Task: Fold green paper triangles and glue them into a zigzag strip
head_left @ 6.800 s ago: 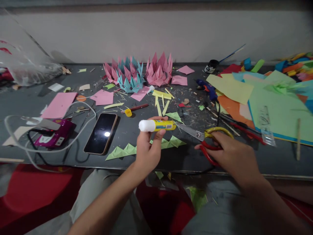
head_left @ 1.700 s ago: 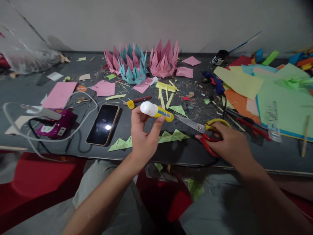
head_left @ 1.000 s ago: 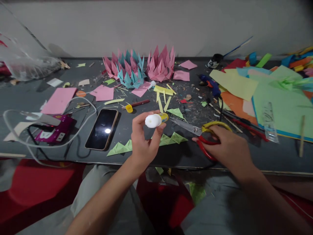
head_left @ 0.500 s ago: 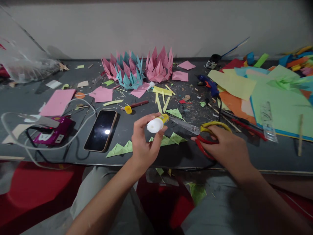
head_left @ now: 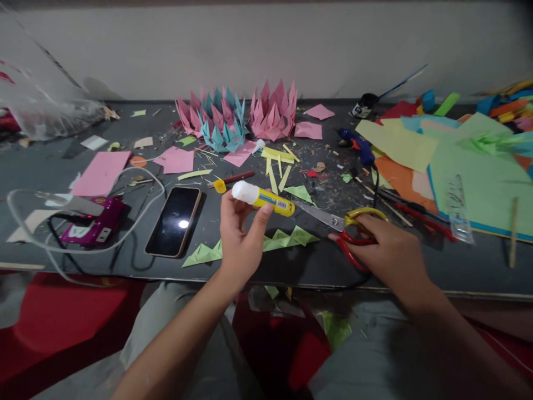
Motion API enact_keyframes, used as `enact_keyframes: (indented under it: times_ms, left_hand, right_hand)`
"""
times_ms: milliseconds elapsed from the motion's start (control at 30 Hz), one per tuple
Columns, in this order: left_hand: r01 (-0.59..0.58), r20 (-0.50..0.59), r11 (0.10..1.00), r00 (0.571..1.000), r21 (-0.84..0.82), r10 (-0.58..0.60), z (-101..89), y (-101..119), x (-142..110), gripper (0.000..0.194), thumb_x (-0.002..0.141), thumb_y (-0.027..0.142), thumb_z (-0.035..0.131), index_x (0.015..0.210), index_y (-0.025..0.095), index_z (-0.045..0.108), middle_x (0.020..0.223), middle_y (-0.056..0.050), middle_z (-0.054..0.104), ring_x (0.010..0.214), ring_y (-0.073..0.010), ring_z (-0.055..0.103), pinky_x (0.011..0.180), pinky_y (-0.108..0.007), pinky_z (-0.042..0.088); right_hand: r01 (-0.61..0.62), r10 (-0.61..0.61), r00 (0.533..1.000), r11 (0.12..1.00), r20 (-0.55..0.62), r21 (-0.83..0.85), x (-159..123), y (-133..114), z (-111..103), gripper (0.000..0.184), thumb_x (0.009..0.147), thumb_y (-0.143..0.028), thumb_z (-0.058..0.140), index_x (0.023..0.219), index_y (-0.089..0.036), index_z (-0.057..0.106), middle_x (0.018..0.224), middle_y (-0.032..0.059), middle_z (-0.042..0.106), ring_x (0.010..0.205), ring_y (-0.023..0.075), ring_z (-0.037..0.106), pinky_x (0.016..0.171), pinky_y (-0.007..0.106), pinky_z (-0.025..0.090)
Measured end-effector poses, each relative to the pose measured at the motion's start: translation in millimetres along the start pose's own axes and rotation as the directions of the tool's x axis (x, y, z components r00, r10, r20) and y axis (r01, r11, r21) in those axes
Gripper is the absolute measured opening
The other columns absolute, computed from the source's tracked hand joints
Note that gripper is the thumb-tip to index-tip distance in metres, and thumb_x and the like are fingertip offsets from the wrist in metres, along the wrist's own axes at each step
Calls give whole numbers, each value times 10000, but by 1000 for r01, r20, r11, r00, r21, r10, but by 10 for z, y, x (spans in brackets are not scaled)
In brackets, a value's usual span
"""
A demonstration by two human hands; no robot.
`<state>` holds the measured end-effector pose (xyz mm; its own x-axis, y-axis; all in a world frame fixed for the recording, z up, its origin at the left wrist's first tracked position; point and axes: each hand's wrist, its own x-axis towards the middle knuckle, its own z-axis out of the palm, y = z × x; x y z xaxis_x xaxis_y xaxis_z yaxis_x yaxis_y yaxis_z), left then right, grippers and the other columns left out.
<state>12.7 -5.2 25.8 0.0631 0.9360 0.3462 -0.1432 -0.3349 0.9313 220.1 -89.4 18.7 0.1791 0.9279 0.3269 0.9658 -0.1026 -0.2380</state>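
Observation:
My left hand is closed around a yellow glue stick, whose white glue end points up and left. In my right hand is a pair of scissors with one yellow and one red handle loop. The scissor blades point left, their tips close to the base of the glue stick; whether they touch I cannot tell. Below the left hand lies a zigzag strip of folded green paper, partly hidden by that hand. A yellow cap rests just beyond it, beside a dark red pen-like stick.
A phone and a purple cabled device lie to the left. Pink and blue folded-paper crowns stand at the back. A blue glue gun, coloured paper sheets and a black paint pot are on the right.
My left hand has turned the glue stick from pointing at me to lying sideways, its white end now to the left. The right hand with the scissors has barely moved.

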Motion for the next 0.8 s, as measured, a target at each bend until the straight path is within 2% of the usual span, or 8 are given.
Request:
enact_keyframes:
  times_ms: [133, 233, 333, 433, 533, 600, 667, 800]
  left_hand:
    - [39, -13, 998, 999, -47, -40, 6, 8, 35, 254, 787, 338, 629, 947, 224, 468, 874, -9, 561, 841, -148, 610, 722, -245, 499]
    - [53, -30, 996, 998, -65, -55, 12, 15, 53, 239, 780, 331, 637, 923, 217, 483, 856, -9, 572, 825, -143, 607, 707, -240, 499]
    - [79, -4, 991, 997, -108, -80, 18, 11, 55, 248, 772, 325, 641, 929, 215, 484, 849, -16, 585, 833, -151, 604, 721, -258, 498]
    - [168, 118, 979, 981, -118, -154, 32, -8, 21, 245, 773, 307, 637, 943, 212, 489, 819, -13, 585, 799, -144, 592, 733, -268, 484]
    - [265, 272, 963, 931, -46, -244, 65, -26, -43, 245, 774, 295, 629, 958, 204, 496, 804, -6, 566, 732, -124, 563, 694, -255, 465]
    - [305, 329, 952, 898, 9, -291, 93, -25, -87, 241, 774, 287, 625, 956, 196, 496, 815, -6, 557, 720, -116, 546, 667, -239, 452]
    - [318, 360, 947, 878, 52, -315, 114, -14, -117, 230, 777, 282, 620, 947, 189, 496, 821, -7, 554, 725, -113, 536, 662, -230, 443]
    - [306, 400, 946, 857, 111, -324, 124, 15, -129, 232, 785, 275, 608, 969, 182, 502, 833, -11, 558, 744, -116, 528, 683, -232, 433]
  right_hand:
    - [-34, 33, 999, 998, 15, 56, 18, 17, -10, 322, 730, -521, 538, 638, -217, 486, 516, -15, 479, 463, 133, 477, 452, 244, 326]
    - [-76, 73, 997, 991, 34, 114, 38, 47, -14, 320, 693, -532, 579, 702, -214, 537, 557, -4, 524, 493, 145, 510, 465, 245, 358]
    - [-153, 122, 983, 955, 136, 252, 44, 47, -2, 356, 648, -527, 634, 780, -205, 558, 578, -7, 548, 502, 147, 519, 455, 241, 375]
    - [-303, 189, 945, 814, 267, 495, 33, -31, 26, 330, 673, -513, 621, 734, -205, 520, 570, -14, 548, 497, 137, 514, 446, 239, 394]
    - [-426, 229, 904, 547, 360, 721, 29, -166, 60, 322, 672, -486, 636, 740, -212, 481, 675, 11, 615, 529, 135, 550, 468, 251, 441]
    - [-460, 205, 888, 403, 412, 791, 38, -250, 72, 343, 635, -456, 678, 739, -216, 457, 745, 31, 651, 563, 142, 581, 507, 270, 479]
    - [-466, 149, 884, 338, 442, 818, 52, -306, 68, 353, 612, -426, 703, 721, -221, 436, 764, 37, 666, 630, 159, 615, 581, 297, 510]
    - [-455, 60, 884, 339, 464, 823, 64, -330, 44, 346, 605, -396, 716, 694, -226, 428, 741, 25, 670, 722, 178, 647, 677, 318, 526]
